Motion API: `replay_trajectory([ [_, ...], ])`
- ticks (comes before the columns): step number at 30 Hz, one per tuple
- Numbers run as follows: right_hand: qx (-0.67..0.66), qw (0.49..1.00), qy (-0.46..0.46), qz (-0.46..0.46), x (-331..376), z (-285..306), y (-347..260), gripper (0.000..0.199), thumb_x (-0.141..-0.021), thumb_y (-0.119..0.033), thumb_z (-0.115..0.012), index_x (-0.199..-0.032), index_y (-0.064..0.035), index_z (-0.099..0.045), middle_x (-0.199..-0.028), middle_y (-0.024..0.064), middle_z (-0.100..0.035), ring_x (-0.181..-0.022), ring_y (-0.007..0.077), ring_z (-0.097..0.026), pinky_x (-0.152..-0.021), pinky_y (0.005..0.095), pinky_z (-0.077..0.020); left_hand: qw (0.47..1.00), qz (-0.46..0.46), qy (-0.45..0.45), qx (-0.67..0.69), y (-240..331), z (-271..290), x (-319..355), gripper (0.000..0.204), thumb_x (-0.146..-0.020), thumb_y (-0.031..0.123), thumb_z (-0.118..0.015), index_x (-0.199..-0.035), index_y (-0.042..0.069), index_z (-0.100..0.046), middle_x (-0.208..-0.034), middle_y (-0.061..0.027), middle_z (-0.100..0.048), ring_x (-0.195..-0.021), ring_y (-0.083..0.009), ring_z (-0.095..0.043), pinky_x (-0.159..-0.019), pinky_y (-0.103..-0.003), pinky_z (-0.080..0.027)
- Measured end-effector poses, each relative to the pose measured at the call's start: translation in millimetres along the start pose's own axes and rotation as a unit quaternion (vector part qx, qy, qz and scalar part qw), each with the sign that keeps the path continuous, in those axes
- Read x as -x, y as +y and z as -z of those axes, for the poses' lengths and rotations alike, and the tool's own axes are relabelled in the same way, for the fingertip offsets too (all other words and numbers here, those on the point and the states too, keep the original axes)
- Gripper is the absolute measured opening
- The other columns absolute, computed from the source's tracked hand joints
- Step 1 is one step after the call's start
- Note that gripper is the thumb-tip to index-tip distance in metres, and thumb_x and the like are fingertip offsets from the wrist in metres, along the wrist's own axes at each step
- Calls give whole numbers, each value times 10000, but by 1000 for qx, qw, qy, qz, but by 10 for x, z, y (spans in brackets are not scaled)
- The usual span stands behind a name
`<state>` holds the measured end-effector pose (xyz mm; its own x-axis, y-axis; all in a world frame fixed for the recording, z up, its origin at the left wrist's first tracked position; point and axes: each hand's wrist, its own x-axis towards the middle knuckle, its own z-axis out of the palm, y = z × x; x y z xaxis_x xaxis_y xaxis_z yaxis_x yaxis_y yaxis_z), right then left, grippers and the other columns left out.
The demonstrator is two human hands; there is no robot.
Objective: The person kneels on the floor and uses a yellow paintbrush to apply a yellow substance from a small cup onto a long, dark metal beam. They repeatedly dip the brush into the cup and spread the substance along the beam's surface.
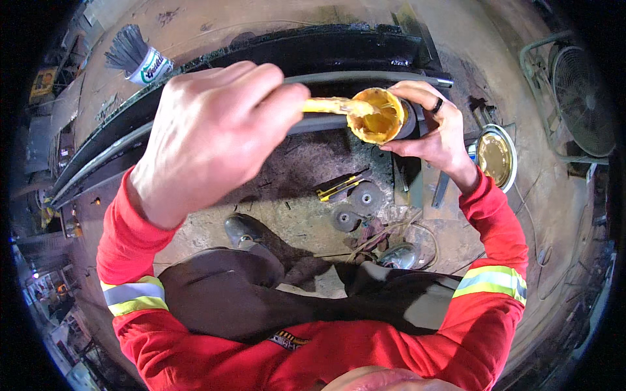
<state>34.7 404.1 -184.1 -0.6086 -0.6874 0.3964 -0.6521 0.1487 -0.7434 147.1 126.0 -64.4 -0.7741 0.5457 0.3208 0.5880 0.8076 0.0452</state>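
My left hand is closed around a stick-like tool coated in yellow paste; the fingers hide its far end, so I cannot tell if it is a brush. Its coated tip reaches over the mouth of a small round can and touches the paste inside. Yellow paste smears the can's rim and inner wall. The can is tilted toward me, gripped from its right side by my right hand, thumb below and fingers above. A dark ring sits on one finger of that hand.
A long dark steel beam crosses behind my hands. Beyond it stands a white bucket of dark rods. A floor fan and a round tin are at right. Below lie grinding discs, a yellow tool and a cable.
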Motion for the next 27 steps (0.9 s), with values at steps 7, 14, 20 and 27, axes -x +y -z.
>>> replay_trajectory([
  [7, 15, 999, -28, 26, -34, 2, -113, 670, -488, -180, -929, -1093, -47, -673, -1083, 131, -666, -1018, 271, -653, -925, 361, -498, 992, -19, 4, -124, 434, -104, -89, 182, -656, 151, -665, -810, 58, -640, -689, -4, -481, -640, -145, -507, -560, -285, -400],
  [14, 28, 996, -79, 36, -76, -41, -142, 653, -498, -76, -900, -1103, -30, -659, -1079, 142, -652, -1011, 285, -641, -908, 367, -498, 987, -3, 26, -158, 444, -472, -117, 155, -648, 179, -652, -752, 72, -609, -698, -20, -504, -784, -179, -513, -721, -322, -402],
  [20, 18, 995, -90, 26, 15, -137, -136, 627, -507, -84, -895, -1080, -7, -654, -1042, 136, -650, -981, 300, -631, -896, 379, -485, 1000, 15, -20, -14, 227, -669, -27, 131, -722, 160, -690, -799, 92, -608, -704, -30, -521, -770, -209, -518, -732, -341, -412],
  [27, 36, 996, -70, 36, 54, -139, -68, 669, -488, -113, -913, -1098, -27, -654, -1058, 137, -653, -998, 284, -637, -907, 370, -484, 966, 103, -54, 233, -57, -865, 73, 120, -843, 152, -675, -891, 58, -619, -772, -88, -624, -760, -261, -609, -703, -365, -455],
])
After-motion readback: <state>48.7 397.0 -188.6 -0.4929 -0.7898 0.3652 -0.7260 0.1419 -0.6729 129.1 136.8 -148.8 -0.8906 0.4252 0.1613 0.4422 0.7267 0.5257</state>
